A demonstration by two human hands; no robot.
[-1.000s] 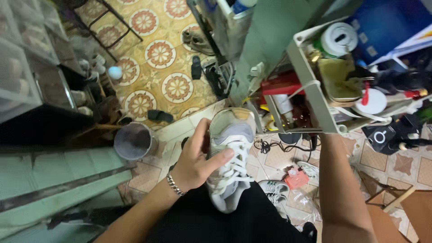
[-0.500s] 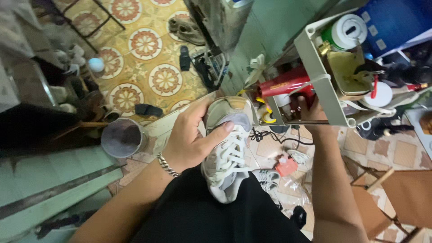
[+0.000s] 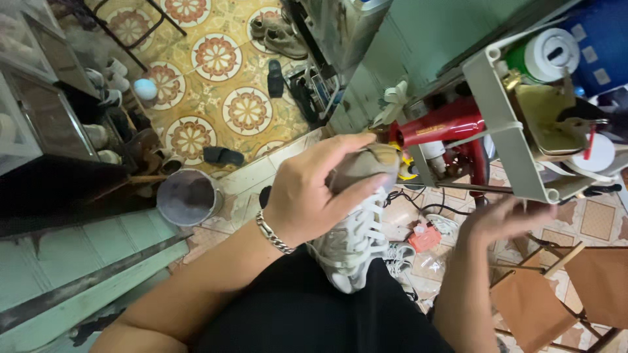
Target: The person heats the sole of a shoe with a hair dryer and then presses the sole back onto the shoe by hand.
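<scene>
right now the left hand (image 3: 307, 196) grips a white laced sneaker (image 3: 356, 242) at its heel, propped upright on the lap; the right hand (image 3: 504, 219) hangs open, empty, beside the grey shelf rack (image 3: 500, 131); laces tied.

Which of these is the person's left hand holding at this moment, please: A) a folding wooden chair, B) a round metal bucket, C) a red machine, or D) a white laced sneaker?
D: the left hand wraps around the upper part of the white laced sneaker, which rests on the lap, while the right hand is open and apart from it.
</scene>
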